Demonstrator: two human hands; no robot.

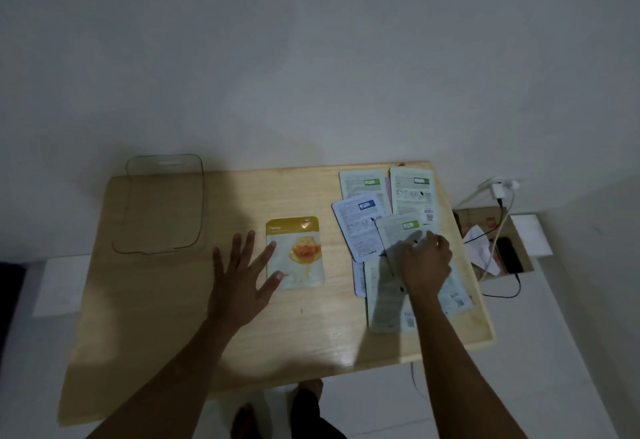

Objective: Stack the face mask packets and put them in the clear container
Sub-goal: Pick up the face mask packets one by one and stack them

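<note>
Currently listed: right hand curled on green-label packet atop loose pile, table right side; grip unconfirmed. Left hand spread flat, empty, fingertips touching honey packet, long axis pointing away. Clear container far left, nearer left hand.

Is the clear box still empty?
Yes, the clear box holds nothing; every packet, like the honey packet, lies on the table outside it.
</note>
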